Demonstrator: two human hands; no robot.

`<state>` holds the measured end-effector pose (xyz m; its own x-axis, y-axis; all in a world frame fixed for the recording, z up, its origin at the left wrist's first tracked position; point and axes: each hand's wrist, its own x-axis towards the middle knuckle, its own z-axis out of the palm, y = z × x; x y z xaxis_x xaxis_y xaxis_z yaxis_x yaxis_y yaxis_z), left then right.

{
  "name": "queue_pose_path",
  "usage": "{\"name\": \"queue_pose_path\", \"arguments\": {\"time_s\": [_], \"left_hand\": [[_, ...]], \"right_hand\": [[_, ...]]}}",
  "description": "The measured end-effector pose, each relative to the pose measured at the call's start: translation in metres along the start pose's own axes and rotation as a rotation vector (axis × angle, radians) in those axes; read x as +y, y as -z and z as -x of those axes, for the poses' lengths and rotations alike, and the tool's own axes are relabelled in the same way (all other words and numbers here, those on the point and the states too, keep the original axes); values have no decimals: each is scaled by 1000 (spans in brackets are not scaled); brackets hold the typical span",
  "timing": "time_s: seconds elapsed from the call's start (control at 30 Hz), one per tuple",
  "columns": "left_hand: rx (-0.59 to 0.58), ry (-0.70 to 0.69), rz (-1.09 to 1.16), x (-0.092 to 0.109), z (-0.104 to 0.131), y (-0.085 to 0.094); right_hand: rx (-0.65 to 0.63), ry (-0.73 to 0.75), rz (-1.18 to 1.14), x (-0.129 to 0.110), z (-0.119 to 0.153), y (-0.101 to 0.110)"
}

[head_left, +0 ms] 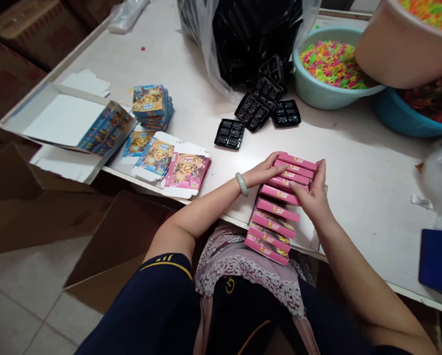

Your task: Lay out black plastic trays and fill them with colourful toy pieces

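A row of small pink cardboard boxes (278,208) runs from the tabletop toward my lap, the near ones leaning out past the table edge. At its far end my left hand (268,168) is closed on the boxes, thumb across their top edges. My right hand (312,195) grips the same end from the right, with its fingers along the side and its thumb on one box. Flattened pink cartons (187,171) lie to the left, beside flattened blue cartons (156,157). Behind those is a stack of blue boxes (149,101).
An open white display carton (61,118) with blue boxes inside overhangs the left edge. Black moulded trays (230,133) lie near a clear bag of black trays (257,39). Basins of colourful plastic rings (329,93) stand back right; a dark blue object (438,261) lies right. Cardboard boxes (106,246) sit below.
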<state>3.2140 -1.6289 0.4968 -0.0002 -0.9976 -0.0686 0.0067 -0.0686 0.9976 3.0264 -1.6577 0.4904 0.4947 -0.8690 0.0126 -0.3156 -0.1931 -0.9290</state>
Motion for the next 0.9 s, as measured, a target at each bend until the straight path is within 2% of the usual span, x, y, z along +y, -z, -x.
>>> {"name": "queue_pose_path", "arguments": {"time_s": [0.07,0.17,0.27,0.33,0.47,0.57,0.67,0.77,0.83,0.9], "left_hand": [[2,4,26,-1,0,0],[-20,39,65,0,3,2],[-87,59,93,1,6,6],[-110,42,100,0,8,8],[-20,5,67,-6,13,7],[87,-45,18,-7,13,6],[89,-75,-62,-2,6,8],[15,-36,-88,5,1,14],[-6,-14,-62,7,2,19],[8,-14,-22,5,5,23]], "right_hand": [[33,-2,74,2,-5,-1],[-34,15,117,6,-6,6],[-47,143,210,-1,-3,16],[-49,261,392,-13,-3,18],[-195,362,755,-42,-10,8],[-280,400,812,-52,-18,0],[-314,446,766,-48,-25,2],[-172,446,614,-35,-16,11],[-9,396,451,-24,9,16],[66,324,287,-17,48,17]]}}
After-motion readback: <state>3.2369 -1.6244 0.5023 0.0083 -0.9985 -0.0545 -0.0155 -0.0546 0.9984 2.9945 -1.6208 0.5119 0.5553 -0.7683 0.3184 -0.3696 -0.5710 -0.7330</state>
